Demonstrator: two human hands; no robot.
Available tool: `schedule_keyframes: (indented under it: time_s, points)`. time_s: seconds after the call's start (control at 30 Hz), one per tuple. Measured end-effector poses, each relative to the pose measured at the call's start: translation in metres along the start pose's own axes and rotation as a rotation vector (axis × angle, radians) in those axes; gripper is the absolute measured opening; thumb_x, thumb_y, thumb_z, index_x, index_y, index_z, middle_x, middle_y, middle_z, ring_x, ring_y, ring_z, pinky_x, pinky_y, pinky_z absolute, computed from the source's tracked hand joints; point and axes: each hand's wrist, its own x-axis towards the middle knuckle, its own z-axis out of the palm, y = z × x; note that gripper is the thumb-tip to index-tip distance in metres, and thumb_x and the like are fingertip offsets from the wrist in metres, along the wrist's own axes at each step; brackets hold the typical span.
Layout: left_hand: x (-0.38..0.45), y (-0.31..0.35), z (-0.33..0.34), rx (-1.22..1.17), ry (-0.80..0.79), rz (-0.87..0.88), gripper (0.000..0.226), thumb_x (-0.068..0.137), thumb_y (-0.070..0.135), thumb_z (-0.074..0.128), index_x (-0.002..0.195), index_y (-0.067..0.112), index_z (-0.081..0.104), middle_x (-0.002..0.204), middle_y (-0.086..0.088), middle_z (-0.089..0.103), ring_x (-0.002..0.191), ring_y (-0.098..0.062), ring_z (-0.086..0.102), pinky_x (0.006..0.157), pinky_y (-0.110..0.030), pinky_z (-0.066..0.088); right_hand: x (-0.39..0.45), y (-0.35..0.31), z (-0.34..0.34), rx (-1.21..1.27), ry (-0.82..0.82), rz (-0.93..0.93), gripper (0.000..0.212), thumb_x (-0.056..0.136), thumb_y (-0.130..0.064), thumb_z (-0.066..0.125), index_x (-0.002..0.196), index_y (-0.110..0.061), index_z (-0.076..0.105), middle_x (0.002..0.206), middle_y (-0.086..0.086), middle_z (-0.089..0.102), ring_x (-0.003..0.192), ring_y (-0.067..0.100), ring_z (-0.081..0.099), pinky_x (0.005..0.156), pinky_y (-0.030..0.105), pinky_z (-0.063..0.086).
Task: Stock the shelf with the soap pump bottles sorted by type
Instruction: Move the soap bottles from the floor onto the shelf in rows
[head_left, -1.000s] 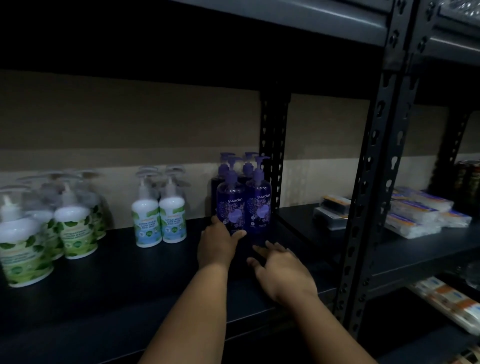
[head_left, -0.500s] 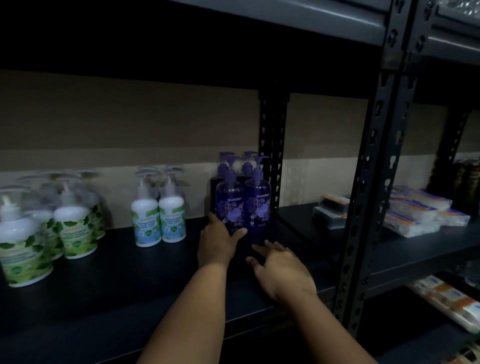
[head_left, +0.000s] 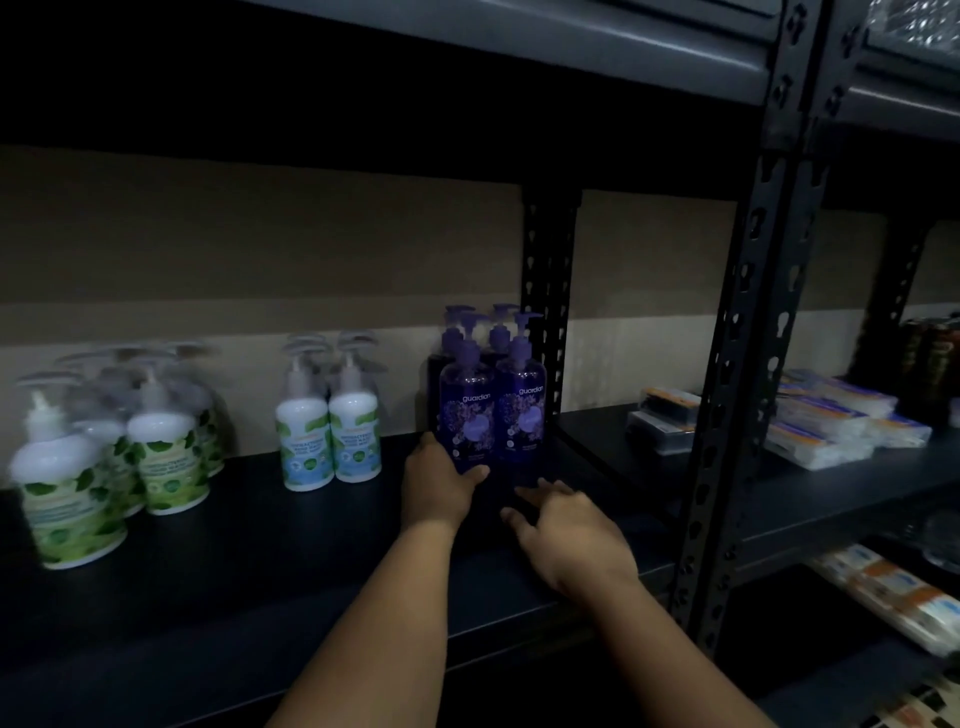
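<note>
While the left hand (head_left: 440, 486) cups the base of the front-left purple bottle (head_left: 466, 410), thumb and fingers around its lower wall, the right hand (head_left: 569, 530) hovers loose w/ fingers spread, grasping nothing, just in front of the front-right purple bottle (head_left: 522, 402). Head view: purple bottles hold dark violet liquid; four pumps visible, two front, two behind, all upright at the right end of the shelf (head_left: 260, 561), beside the rear upright post (head_left: 548, 312). Blue-label white bottles (head_left: 330, 431): two visible, mid-shelf. Green-leaf white bottles (head_left: 104, 462): far left, clustered, exact qty unclear. Shelf front edge and the gaps between groups are open.
</note>
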Motion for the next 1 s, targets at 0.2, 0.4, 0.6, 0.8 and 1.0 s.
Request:
schedule_keyframes:
  time_s: [0.2,0.4,0.6,0.8,1.0]
  points:
    - [-0.046,-0.002,-0.039,-0.066,-0.092,-0.036,0.060,0.087,0.017,0.084,0.139,0.006,0.055,0.136,-0.011,0.065,0.122,-0.023,0.063,0.094,-0.023,0.046,-0.024,-0.016,-0.004,-0.182,0.140,0.014,0.045,0.099,-0.058,0.049,0.113,-0.021,0.071,0.109,0.008,0.070,0.101,0.030,0.067,0.079,0.037,0.053]
    - [-0.135,-0.004,-0.096,-0.218,-0.161,0.007,0.020,0.086,0.016,0.084,0.102,0.015,0.072,0.096,0.001,0.080,0.086,-0.007,0.075,0.081,-0.018,0.057,-0.079,-0.040,0.008,-0.183,0.216,-0.084,0.040,0.098,-0.055,0.052,0.103,-0.022,0.074,0.097,0.005,0.072,0.092,0.029,0.069,0.067,0.033,0.046]
    - [-0.214,-0.014,-0.143,-0.403,-0.132,0.049,0.015,0.091,0.002,0.076,0.105,0.005,0.072,0.088,-0.012,0.078,0.078,-0.020,0.078,0.074,-0.021,0.060,-0.147,-0.058,0.049,0.130,0.474,-0.254,0.027,0.096,-0.037,0.065,0.101,-0.014,0.078,0.110,0.007,0.075,0.101,0.028,0.071,0.080,0.036,0.055]
    - [-0.258,-0.099,-0.162,-0.294,-0.135,-0.066,0.012,0.093,0.008,0.076,0.103,0.014,0.072,0.088,-0.004,0.078,0.079,-0.016,0.078,0.079,-0.023,0.059,-0.205,-0.061,0.141,0.522,0.493,-0.339,0.018,0.095,-0.011,0.071,0.112,-0.006,0.076,0.139,0.012,0.063,0.139,0.022,0.052,0.111,0.008,0.032]
    - [-0.302,-0.227,-0.163,0.034,-0.209,-0.277,0.021,0.094,0.014,0.077,0.114,0.016,0.070,0.105,0.002,0.073,0.100,-0.011,0.070,0.091,-0.027,0.057,-0.233,-0.035,0.236,0.467,-0.087,-0.066,0.028,0.100,-0.019,0.066,0.126,-0.011,0.070,0.135,0.006,0.066,0.129,0.020,0.059,0.106,0.027,0.046]
